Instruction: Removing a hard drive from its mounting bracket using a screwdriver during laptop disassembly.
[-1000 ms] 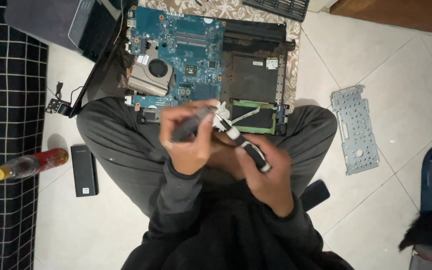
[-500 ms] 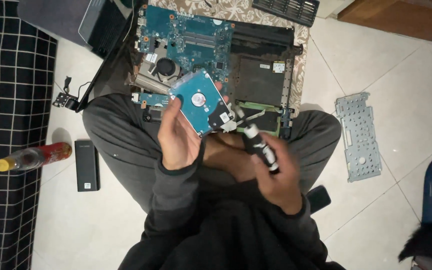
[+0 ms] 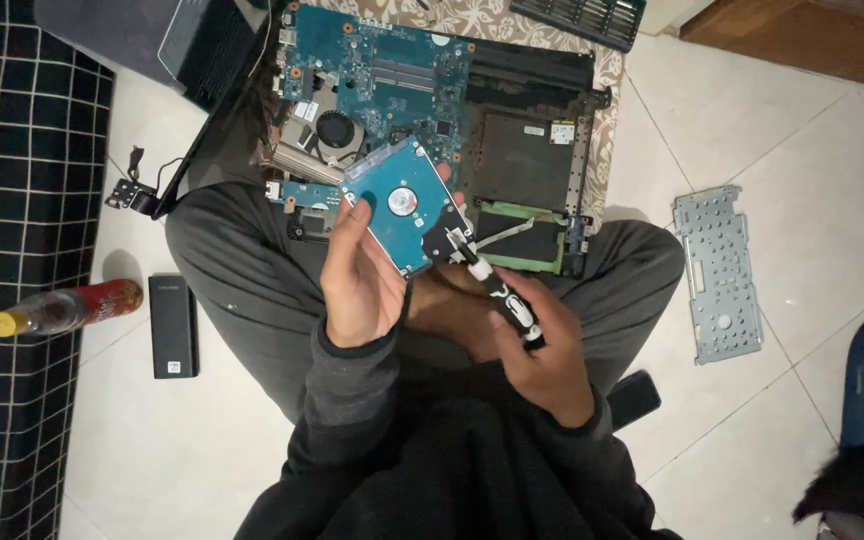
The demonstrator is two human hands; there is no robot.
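Observation:
My left hand [image 3: 357, 280] holds a small hard drive [image 3: 404, 205] flat, with its blue circuit side facing up. In my right hand [image 3: 547, 350] is a black-and-white screwdriver [image 3: 497, 290], gripped by the handle, its tip resting at the drive's lower right corner. Both hands hover above my crossed legs, just in front of an opened laptop base [image 3: 432, 110] with a blue motherboard, fan and heat pipe showing.
A perforated metal plate [image 3: 720, 270] lies on the tiled floor at right. At left are a black rectangular block [image 3: 172, 325], a bottle with a yellow cap [image 3: 62, 308] and a hinge part with cable [image 3: 130, 192]. A keyboard [image 3: 582, 15] sits at top.
The hard drive has been turned from edge-on to flat with its circuit side up. The screwdriver tip has come to its lower right corner.

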